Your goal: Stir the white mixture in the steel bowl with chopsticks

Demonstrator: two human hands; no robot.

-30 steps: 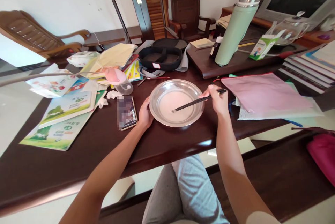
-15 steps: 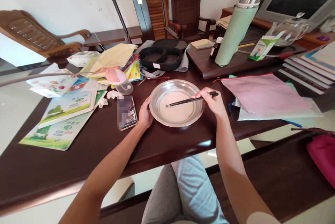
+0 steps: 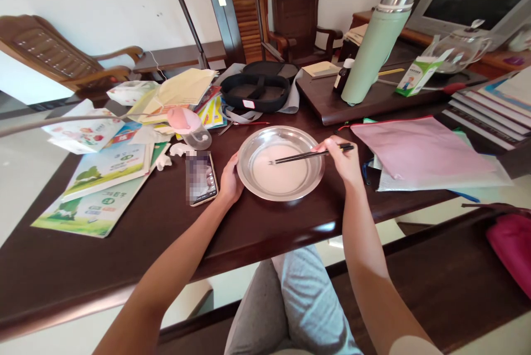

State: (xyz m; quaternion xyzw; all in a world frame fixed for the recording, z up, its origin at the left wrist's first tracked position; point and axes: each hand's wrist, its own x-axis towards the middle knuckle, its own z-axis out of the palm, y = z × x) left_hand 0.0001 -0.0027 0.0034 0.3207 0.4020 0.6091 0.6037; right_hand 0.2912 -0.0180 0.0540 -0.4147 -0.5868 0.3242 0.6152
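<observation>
A round metal plate [image 3: 250, 145] holding a thin white liquid sits on the dark wooden table [image 3: 265, 222] in front of me. My left hand [image 3: 230, 178] grips the plate's left rim. My right hand [image 3: 342, 158] is closed on a pair of dark chopsticks [image 3: 307, 155], whose tips rest in the white liquid near the plate's middle. A phone [image 3: 201, 178] lies flat just left of my left hand.
Children's books [image 3: 103, 178] and papers clutter the table's left side, with a pink-lidded cup [image 3: 188, 125]. A black case [image 3: 254, 91] lies behind the plate. A green thermos [image 3: 373, 51] stands at back right, a pink folder [image 3: 418, 150] to the right. Wooden chairs stand behind.
The chopstick tips circled in the liquid: near side, then up-left, now near the middle. My right hand shifted left, then back right. My left hand stayed on the rim.
</observation>
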